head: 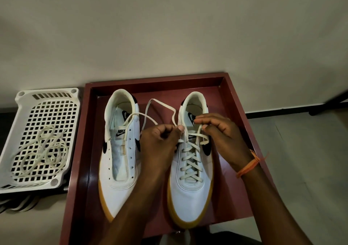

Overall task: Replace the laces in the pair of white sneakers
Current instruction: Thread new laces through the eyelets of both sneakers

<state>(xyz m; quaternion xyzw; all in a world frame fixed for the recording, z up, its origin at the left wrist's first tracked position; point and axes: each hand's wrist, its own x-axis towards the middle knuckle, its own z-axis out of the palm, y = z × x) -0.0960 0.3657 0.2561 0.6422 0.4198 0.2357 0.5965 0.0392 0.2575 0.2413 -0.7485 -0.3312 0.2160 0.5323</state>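
Sneakers, two, white leather with gum-yellow soles and black swooshes, side by side in a dark red wooden tray (236,101), toes toward the camera. Tray sits against a pale wall.

Right-hand white sneaker (190,194): cream flat lace (191,157) crossed through the eyelets from the toe end nearly to the top. Both free ends run out of the upper eyelets; one makes a long loop (160,103) over the tray floor between the two shoes and reaches across the collar of the other sneaker.

Left-hand white sneaker (118,178): eyelets bare, tongue exposed, apart from that stray lace end lying across its upper part.

Left hand (160,141): fingers curled, thumb and forefinger pinching the lace strand just beside the top inner eyelets of the laced shoe.

Right hand (222,133): above the outer top eyelets of the same shoe, fingers bent inward; it seems to pinch the other lace strand near the tongue, though the fingertips partly hide the contact. Orange thread band (251,162) around that wrist.

White perforated plastic basket (40,137) stands just beside the tray on its left side, holding a loose tangle of cream laces (44,154). Striped dark and white object partly visible under the basket's near edge, too cut off to identify.
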